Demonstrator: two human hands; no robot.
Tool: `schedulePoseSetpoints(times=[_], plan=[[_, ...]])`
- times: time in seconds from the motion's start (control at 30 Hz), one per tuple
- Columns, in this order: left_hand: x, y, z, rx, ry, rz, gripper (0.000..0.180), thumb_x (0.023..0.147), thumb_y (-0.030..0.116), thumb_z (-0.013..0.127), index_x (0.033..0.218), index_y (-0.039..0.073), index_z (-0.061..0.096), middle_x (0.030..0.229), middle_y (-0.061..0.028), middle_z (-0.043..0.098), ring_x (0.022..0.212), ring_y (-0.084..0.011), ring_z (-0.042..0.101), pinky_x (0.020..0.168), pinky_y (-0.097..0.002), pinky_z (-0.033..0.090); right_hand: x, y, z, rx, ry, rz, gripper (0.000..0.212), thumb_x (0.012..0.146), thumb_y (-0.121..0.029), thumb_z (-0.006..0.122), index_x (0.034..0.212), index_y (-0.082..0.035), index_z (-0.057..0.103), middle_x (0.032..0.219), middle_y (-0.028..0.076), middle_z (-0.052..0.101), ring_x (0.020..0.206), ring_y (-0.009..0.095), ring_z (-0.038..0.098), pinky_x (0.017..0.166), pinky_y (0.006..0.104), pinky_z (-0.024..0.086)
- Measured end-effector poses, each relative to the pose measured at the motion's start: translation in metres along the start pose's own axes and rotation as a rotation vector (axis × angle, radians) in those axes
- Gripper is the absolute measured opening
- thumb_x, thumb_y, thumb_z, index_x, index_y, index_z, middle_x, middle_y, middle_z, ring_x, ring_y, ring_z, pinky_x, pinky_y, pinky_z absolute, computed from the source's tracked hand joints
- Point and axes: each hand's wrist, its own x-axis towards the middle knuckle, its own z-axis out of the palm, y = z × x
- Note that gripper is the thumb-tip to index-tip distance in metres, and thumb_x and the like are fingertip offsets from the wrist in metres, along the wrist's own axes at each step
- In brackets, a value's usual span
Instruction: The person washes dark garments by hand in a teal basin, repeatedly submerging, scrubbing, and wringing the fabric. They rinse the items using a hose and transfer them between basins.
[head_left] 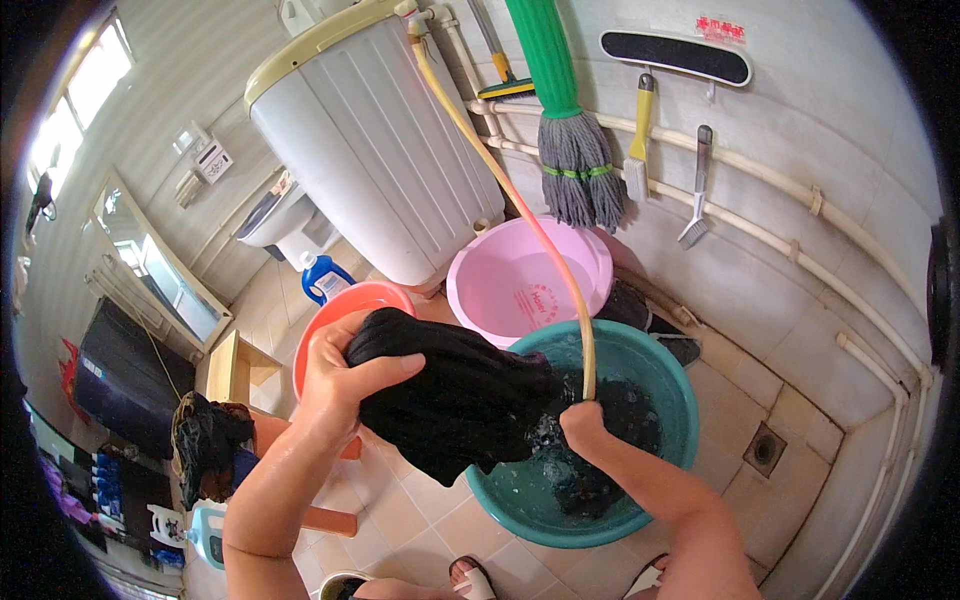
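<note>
My left hand [345,370] grips a black garment [440,390] by its upper end, the thumb pressed over the cloth. Its lower end hangs over a teal basin [683,400]. At the lower end of a pale yellow hose [535,225], my right hand [588,428] is closed round the hose, low over the basin. Water splashes beside that fist, against the garment's wet end. More dark wet cloth [610,480] lies in the water of the basin. My right fingertips are hidden from view.
A pink basin [475,275] and an orange basin [385,292] stand beyond, before a white washing machine [370,140]. A blue detergent bottle [325,280] is near them. A grey mop [578,170] and brushes hang on the wall. A floor drain [765,448] lies right.
</note>
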Motion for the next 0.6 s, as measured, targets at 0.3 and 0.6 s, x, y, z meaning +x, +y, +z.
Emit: schedulePoseSetpoints(times=[0.3,0.6], plan=[[0.003,-0.018,0.0,0.072,0.019,0.071,0.023,0.065,0.004,0.07,0.087,0.0,0.062,0.079,-0.0044,0.063,0.072,-0.013,0.061,0.069,-0.0246,0.047,-0.061,0.033,-0.112,1.071,0.494,-0.252,0.05,0.081,-0.028,0.057,0.125,-0.005,0.046,0.12,0.022,0.051,0.11,0.033,0.052,0.09,0.0396,0.042],[0.021,-0.05,0.046,-0.286,0.135,0.186,0.022,0.066,0.003,0.07,0.086,0.0,0.06,0.079,-0.002,0.062,0.073,-0.0104,0.057,0.07,-0.0235,0.046,-0.079,-0.064,-0.128,1.096,0.823,-0.307,0.123,0.056,-0.049,0.077,0.14,-0.002,-0.001,0.144,0.021,0.01,0.134,0.041,0.005,0.103,0.0605,0.005]])
